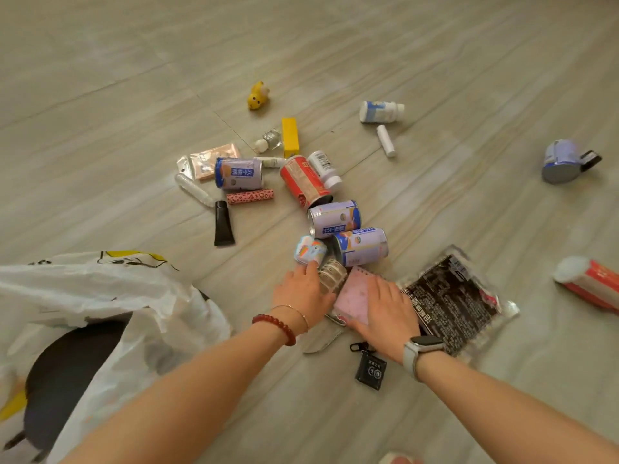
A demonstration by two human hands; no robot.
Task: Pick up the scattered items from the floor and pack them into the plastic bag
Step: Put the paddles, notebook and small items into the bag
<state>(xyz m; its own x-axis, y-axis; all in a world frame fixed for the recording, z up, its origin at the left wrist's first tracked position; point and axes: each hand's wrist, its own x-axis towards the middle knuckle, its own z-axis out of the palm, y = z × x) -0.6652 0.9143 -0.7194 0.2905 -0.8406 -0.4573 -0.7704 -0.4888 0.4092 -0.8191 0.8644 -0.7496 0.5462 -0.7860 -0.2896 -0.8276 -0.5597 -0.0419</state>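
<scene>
Plastic bag (pixel 100 296): white, crumpled, lying open on the floor (pixel 435 78) at near left. Black keychain pouch (pixel 370 371): between the wrists. Right hand (pixel 385 306): fingers together, flat on pink notebook (pixel 355 298), beside black packet (pixel 449 299). Left hand (pixel 303 293): fingers extended, touching what seems a clear ribbed container (pixel 331 277); grip unclear. Beyond: small printed tin (pixel 310 249), purple cans (pixel 335 217), red can (pixel 303 180), yellow toy (pixel 258 95).
</scene>
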